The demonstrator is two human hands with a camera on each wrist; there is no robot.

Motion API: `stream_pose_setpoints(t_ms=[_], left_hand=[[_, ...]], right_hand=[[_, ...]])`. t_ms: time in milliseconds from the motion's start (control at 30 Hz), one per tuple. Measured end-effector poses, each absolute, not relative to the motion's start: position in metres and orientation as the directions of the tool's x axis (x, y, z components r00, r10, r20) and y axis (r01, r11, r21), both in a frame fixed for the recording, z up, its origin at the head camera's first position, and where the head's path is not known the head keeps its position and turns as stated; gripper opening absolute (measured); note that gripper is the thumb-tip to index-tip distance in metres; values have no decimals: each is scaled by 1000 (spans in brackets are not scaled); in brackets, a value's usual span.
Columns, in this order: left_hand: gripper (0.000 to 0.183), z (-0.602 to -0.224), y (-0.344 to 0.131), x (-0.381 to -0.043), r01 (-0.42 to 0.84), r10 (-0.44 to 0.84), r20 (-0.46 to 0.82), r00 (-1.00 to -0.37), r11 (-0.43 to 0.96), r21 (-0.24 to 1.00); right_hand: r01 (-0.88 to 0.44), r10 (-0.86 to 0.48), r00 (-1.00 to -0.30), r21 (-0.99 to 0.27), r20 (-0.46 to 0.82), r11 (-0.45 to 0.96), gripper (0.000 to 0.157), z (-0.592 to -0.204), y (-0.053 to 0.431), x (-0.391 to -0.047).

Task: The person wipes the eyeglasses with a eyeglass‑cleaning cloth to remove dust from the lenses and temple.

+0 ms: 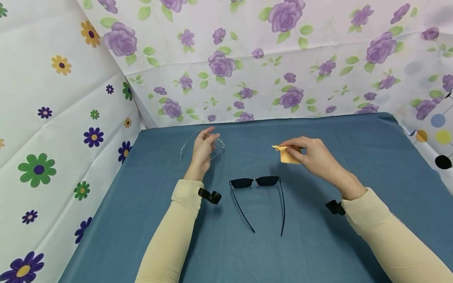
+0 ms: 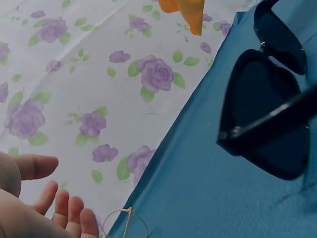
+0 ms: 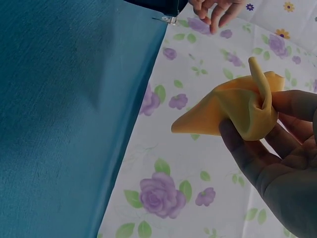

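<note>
My right hand (image 1: 315,157) pinches a small yellow-orange cloth (image 1: 288,155) between thumb and fingers, and the right wrist view shows the cloth (image 3: 242,106) bunched in the fingertips. At the far left of the blue surface, my left hand (image 1: 203,151) is over a pair of thin-framed clear glasses (image 1: 182,152), which it partly hides. In the left wrist view, that hand's fingers are loosely extended, with the thin glasses (image 2: 128,223) beyond the fingertips. Between the two forearms lies a pair of black sunglasses (image 1: 267,181), lenses away from me and temples unfolded towards me.
A blue cloth (image 1: 247,251) covers the table. Behind it hangs a white sheet with purple roses (image 1: 221,65), and another flowered sheet (image 1: 39,169) closes the left side. Small black cameras (image 1: 210,195) are worn at both wrists.
</note>
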State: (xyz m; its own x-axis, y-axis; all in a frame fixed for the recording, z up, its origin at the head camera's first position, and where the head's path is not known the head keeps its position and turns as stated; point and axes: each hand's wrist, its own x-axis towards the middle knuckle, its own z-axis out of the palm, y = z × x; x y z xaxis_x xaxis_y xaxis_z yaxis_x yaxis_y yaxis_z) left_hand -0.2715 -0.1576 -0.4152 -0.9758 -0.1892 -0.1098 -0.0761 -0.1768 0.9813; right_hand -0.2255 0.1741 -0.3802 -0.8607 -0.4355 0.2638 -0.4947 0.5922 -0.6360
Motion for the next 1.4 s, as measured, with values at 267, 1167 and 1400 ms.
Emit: stream_pose_setpoints(t_ms=[267,1167,1400], left_hand=[[41,-408,-156,-254,-117,-30,-119,-992,-40,992],[54,-404,-162,-200,57,340,-257,-904,693,718],[44,-406,-163,-186,36,285,-310,-907,786,617]], right_hand=[[-461,-435,-872,-677,225,573,24,-380,174,-227],[-381,-457,-880,-764,128,521,29,-391,155,-241],[-358,-443,-888,-793,125,493,31,-392,156,-244]])
